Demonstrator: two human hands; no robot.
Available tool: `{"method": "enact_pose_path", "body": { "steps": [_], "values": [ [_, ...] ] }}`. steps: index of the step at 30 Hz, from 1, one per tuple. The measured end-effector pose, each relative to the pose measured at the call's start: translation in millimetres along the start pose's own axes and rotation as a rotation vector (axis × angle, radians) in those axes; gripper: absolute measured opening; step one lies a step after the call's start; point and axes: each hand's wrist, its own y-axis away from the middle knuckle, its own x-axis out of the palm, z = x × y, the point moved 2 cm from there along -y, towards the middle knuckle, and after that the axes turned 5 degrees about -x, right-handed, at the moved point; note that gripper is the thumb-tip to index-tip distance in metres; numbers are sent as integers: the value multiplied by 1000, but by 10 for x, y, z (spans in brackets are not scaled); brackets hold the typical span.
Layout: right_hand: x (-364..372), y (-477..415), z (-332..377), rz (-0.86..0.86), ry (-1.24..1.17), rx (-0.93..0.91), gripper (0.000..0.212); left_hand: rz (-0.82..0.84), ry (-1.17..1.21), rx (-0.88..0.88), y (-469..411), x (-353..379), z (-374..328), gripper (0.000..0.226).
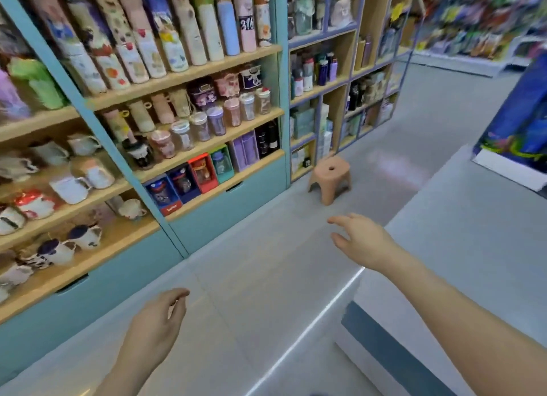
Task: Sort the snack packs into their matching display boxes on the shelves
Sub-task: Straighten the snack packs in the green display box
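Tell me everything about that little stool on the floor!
The stool is small and peachy-tan, and looks like smooth plastic. It has a round seat with a hole in the middle and short legs that spread outward. It stands upright on the grey floor, close to the foot of the shelves. Nothing lies on it, and neither the left hand nor the right hand touches it.

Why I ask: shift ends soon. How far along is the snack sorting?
Done: nothing visible; no snack packs show clearly. In hand: nothing; the left hand and right hand are empty above the aisle floor, beside shelves of bottles and mugs. Left: seemingly the whole sort.
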Motion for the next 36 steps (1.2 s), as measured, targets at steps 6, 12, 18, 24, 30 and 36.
{"method": "enact_pose_path", "body": {
  "steps": [6, 12, 18, 24, 30, 36],
  "values": [
    [-415, -760, -711, -209, -203, 282, 40, 21, -10, 227, -1756, -160, -869, 22],
    [-792, -1515, -1484, -343, -192, 438, 45, 61, -25, 398, -3275, 251, -1981, 21],
    [-1130, -2154, -2087, -487, -242, 587, 46, 162, -185, 717, -4366, 737, -3310, 26],
    [-1291, -2654, -2677, -481, -204, 742, 45, 273, -129, 915, -5508, 1360, -4484, 24],
    [-1520, -3248, -3206, -607, -43, 953, 52, 354, -36, 1119, -6585, 2036, -5661, 20],
    [-1934, -3910, -3454, -750, -69, 1131, 38, 470, -6, 1306, -7317, 2426, -7042, 30]
  ]
}}
